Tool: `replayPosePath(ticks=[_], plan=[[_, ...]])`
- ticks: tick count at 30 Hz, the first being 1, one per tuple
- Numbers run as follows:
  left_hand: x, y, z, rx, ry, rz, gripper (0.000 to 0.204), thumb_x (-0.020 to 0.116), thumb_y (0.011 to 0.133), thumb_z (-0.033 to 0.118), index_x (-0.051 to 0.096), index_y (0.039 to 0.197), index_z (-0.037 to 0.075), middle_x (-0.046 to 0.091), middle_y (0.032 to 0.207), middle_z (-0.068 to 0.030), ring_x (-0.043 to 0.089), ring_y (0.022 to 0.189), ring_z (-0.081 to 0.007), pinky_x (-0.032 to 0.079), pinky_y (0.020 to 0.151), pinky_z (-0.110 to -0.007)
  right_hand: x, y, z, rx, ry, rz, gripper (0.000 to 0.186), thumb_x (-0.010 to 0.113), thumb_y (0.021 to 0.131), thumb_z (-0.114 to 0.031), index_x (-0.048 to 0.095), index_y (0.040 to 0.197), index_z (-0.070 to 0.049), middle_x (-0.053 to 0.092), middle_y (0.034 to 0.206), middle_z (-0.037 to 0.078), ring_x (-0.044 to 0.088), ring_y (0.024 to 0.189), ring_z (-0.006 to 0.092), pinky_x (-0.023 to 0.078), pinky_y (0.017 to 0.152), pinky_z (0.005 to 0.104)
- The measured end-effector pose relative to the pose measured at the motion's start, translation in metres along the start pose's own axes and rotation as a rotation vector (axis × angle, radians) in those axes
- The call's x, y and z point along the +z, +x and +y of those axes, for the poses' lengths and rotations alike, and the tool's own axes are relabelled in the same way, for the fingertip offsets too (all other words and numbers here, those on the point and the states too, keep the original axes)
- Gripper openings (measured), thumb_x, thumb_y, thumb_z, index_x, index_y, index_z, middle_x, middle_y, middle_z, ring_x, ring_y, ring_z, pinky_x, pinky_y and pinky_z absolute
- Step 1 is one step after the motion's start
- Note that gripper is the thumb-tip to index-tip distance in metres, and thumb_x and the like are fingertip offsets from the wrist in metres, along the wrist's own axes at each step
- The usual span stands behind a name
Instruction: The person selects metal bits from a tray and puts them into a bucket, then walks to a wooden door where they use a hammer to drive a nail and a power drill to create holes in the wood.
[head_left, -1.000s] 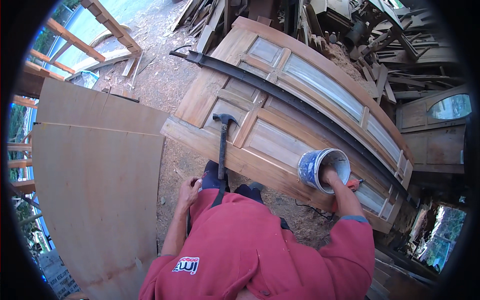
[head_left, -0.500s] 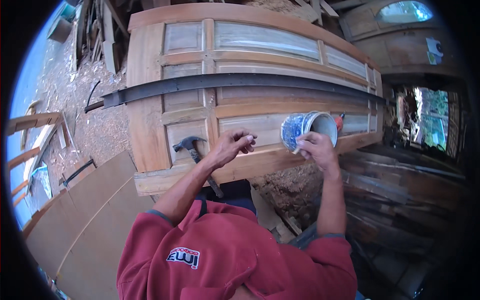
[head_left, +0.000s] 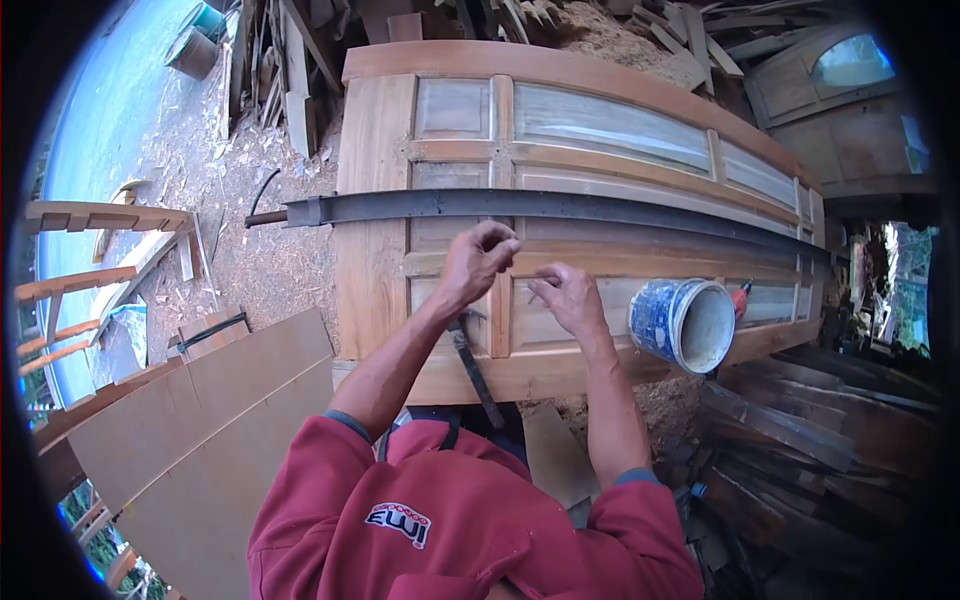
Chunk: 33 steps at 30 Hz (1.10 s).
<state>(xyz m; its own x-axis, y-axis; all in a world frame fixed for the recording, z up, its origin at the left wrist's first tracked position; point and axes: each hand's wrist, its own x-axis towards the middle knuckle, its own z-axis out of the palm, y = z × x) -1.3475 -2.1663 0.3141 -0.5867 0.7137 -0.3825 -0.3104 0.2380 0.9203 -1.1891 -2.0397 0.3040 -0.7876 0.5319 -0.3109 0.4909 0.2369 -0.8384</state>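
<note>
"While we leaned over the work, what filled most of our view?"

"The wooden door point(head_left: 370, 290). It lay flat before us, panels facing up, beneath both our hands."

"And after that?"

"We had a plywood sheet point(head_left: 200, 440) at our lower left, then the long, dark metal bar point(head_left: 600, 212), which ran lengthwise across the door and poked out beyond its left edge."

"What did we see resting on the door?"

"A blue-and-white bucket point(head_left: 655, 315) sat toward our right, smeared with something pale. Our hammer point(head_left: 470, 365) lay across the near edge, its head partly behind our left wrist and its handle jutting toward us. Past the bucket, we made out part of a red tool point(head_left: 741, 297)."

"How were our hands?"

"Well clear of the bucket, and apart from each other. Our left hand point(head_left: 480, 262) was over the panels, just on our side of the bar, its fingers curled toward the thumb. Our right hand point(head_left: 568, 298) was beside it, a little nearer us, fingers bent and tips close together. We couldn't tell whether either pinched anything."
</note>
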Motion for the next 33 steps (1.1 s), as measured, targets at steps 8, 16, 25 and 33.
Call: replayPosePath(ticks=[8,16,25,33], plan=[[-0.208,0.140,-0.032,0.309,0.522,0.425,0.023,0.070,0.089,0.022,0.073,0.101,0.002,0.073,0.082,-0.0056,0.066,0.076,-0.0109,0.053,0.070,-0.027,0.077,-0.047,0.051,0.062,-0.445,0.151,0.043,0.071,0.082,-0.021,0.059,0.119,-0.004,0.060,0.102,0.020,0.063,0.089,0.0379,0.053,0.074,0.0478],[-0.217,0.173,-0.047,0.189,0.358,0.270,0.028,0.069,0.090,0.023,0.071,0.105,-0.001,0.072,0.082,-0.0058,0.065,0.075,-0.0086,0.051,0.069,-0.024,0.158,-0.119,0.047,0.060,-0.494,-0.160,0.047,0.071,0.079,-0.032,0.052,0.109,-0.002,0.057,0.096,0.023,0.061,0.083,0.0431,0.050,0.072,0.0524],[-0.234,0.182,-0.056,0.224,0.436,0.262,0.024,0.070,0.088,0.024,0.073,0.101,0.004,0.073,0.086,-0.0112,0.069,0.077,-0.0184,0.053,0.070,-0.031,0.082,-0.076,-0.030,0.361,-0.145,-0.357,0.035,0.068,0.084,-0.021,0.055,0.109,0.000,0.058,0.068,0.015,0.062,0.065,0.0307,0.048,0.062,0.0431],[-0.233,0.173,-0.040,0.436,0.748,0.329,0.020,0.071,0.087,0.025,0.073,0.093,0.007,0.069,0.083,-0.0152,0.067,0.078,-0.0309,0.053,0.072,-0.039,0.074,0.017,-0.084,0.140,0.113,-0.158,0.033,0.066,0.086,-0.009,0.058,0.115,0.002,0.057,0.069,0.013,0.062,0.064,0.0198,0.047,0.059,0.0349]])
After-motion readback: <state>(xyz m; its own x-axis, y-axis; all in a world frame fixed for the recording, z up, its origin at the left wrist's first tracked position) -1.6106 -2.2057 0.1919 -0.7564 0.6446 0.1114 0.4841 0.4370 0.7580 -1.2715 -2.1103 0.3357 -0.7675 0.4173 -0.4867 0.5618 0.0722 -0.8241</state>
